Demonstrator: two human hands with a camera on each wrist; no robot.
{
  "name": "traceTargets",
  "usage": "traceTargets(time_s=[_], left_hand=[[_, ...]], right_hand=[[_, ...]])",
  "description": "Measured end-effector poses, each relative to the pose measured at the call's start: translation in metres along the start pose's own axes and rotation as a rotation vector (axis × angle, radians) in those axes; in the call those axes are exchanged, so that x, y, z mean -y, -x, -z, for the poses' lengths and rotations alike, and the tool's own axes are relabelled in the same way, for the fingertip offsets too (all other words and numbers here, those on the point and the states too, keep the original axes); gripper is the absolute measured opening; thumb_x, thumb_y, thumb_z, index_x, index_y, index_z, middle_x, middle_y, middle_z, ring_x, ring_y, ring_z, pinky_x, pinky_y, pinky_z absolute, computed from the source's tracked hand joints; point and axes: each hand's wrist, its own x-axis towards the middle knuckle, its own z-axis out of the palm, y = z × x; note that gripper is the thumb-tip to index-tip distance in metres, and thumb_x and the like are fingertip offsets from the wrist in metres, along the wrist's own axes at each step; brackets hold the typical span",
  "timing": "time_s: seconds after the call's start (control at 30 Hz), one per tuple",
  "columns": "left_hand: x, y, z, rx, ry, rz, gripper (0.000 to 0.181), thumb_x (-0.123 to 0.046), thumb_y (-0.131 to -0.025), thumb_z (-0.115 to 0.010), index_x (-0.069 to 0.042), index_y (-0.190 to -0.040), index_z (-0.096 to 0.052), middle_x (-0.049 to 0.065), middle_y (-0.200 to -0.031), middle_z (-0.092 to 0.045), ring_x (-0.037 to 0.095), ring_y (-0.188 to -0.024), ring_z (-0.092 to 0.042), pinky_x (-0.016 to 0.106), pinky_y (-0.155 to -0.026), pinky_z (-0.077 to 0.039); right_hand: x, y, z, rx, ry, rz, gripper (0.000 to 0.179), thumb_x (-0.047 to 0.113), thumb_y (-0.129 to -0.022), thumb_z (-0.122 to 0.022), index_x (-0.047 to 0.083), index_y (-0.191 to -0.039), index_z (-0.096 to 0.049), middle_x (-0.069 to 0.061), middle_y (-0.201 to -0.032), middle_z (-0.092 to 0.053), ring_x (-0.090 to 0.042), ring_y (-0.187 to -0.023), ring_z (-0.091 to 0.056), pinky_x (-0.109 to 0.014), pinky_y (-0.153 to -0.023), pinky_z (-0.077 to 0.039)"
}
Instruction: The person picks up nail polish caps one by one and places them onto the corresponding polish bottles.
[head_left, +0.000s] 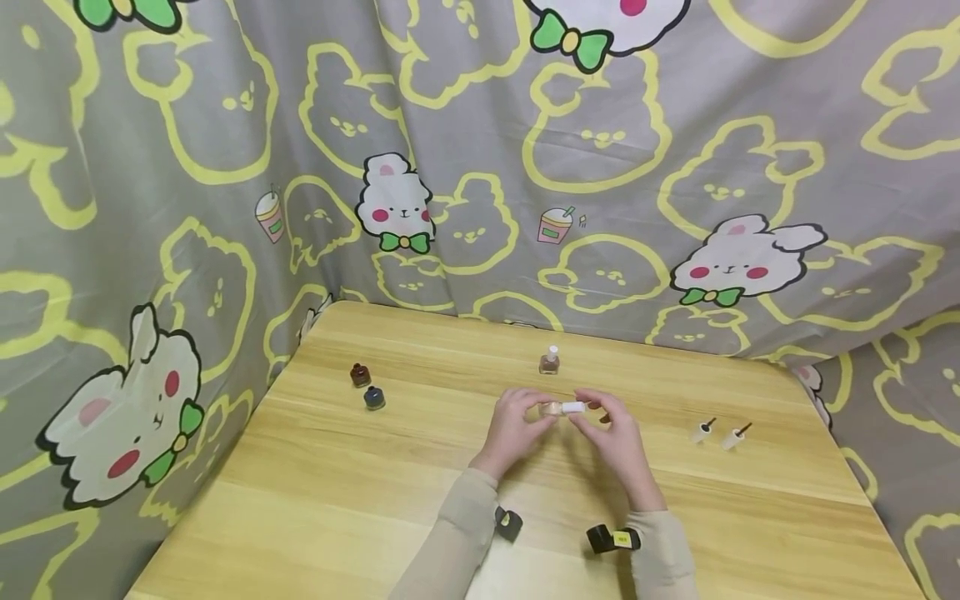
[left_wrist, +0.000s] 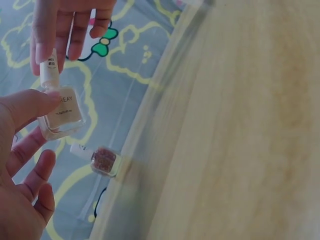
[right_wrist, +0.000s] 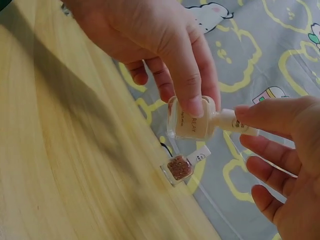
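Over the table, I have the left hand pinching the pale polish bottle and the right hand clamped on its white cap, with a brown bottle at the pale one's twelve o'clock, two dark bottles at nine and two brush caps near three.

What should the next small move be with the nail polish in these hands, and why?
Probably twist off the white cap: the right hand pinches it while the left hand holds the bottle, and two uncapped bottles and two brush caps stand apart.
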Motion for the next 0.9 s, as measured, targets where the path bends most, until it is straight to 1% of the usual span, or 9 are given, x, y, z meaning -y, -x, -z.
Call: traceTargets(time_s=[0.13, 0.23, 0.4, 0.5, 0.7, 0.9], left_hand=[[-0.0011, -0.0006, 0.0014, -0.005, 0.017, 0.017, 0.027, -0.025, -0.083, -0.076, -0.021, -0.109, -0.072, -0.003, -0.116, -0.07, 0.017, -0.112, -0.057, 0.043, -0.101, -0.041], [-0.0024, -0.001, 0.0021, -0.007, 0.022, 0.016, 0.028, -0.025, -0.082, -0.076, -0.021, -0.109, -0.072, -0.003, -0.116, -0.07, 0.017, -0.111, -0.057, 0.042, -0.1, -0.041], [-0.0037, -0.0008, 0.0024, -0.013, 0.014, -0.012, 0.028, -0.025, -0.082, -0.077, -0.02, -0.109, -0.072, -0.002, -0.115, -0.071, 0.017, -0.111, -0.058, 0.043, -0.1, -0.042], [-0.0041, -0.0005, 0.0028, -0.018, 0.008, -0.028, 0.028, -0.024, -0.081, -0.077, -0.019, -0.108, -0.072, -0.002, -0.115, -0.071, 0.018, -0.11, -0.058, 0.043, -0.099, -0.042], [-0.0054, -0.0005, 0.003, -0.021, -0.015, -0.038, 0.028, -0.024, -0.081, -0.077, -0.019, -0.108, -0.072, -0.002, -0.113, -0.071, 0.016, -0.107, -0.058, 0.039, -0.098, -0.043], [-0.006, -0.0001, 0.002, -0.022, -0.021, -0.053, 0.027, -0.024, -0.081, -0.077, -0.019, -0.108, -0.072, -0.003, -0.112, -0.071, 0.016, -0.106, -0.058, 0.039, -0.097, -0.043]], right_hand=[[-0.0016, 0.0003, 0.0033, -0.009, -0.048, -0.015, 0.031, 0.006, -0.082, -0.076, 0.007, -0.112, -0.07, -0.013, -0.111, -0.072, -0.017, -0.095, -0.057, -0.025, -0.077, -0.043], [-0.0029, 0.0007, 0.0052, -0.017, -0.07, -0.026, 0.026, 0.006, -0.084, -0.074, 0.007, -0.11, -0.071, -0.012, -0.109, -0.073, -0.013, -0.094, -0.058, -0.024, -0.076, -0.044], [-0.0047, 0.0009, 0.0066, -0.028, -0.072, -0.04, 0.021, 0.008, -0.085, -0.073, 0.007, -0.106, -0.073, -0.01, -0.106, -0.074, -0.003, -0.091, -0.056, -0.024, -0.075, -0.045], [-0.005, 0.0009, 0.0068, -0.029, -0.071, -0.042, 0.02, 0.008, -0.085, -0.073, 0.007, -0.104, -0.073, -0.009, -0.104, -0.075, 0.0, -0.09, -0.055, -0.025, -0.075, -0.046], [-0.0039, 0.001, 0.0069, -0.033, -0.06, -0.045, 0.018, 0.01, -0.085, -0.074, 0.006, -0.102, -0.073, -0.009, -0.101, -0.075, 0.0, -0.088, -0.055, -0.027, -0.074, -0.046], [-0.0022, 0.0013, 0.0067, -0.044, -0.06, -0.082, 0.016, 0.013, -0.085, -0.075, 0.006, -0.099, -0.074, -0.009, -0.098, -0.075, 0.001, -0.085, -0.056, -0.026, -0.073, -0.046]])
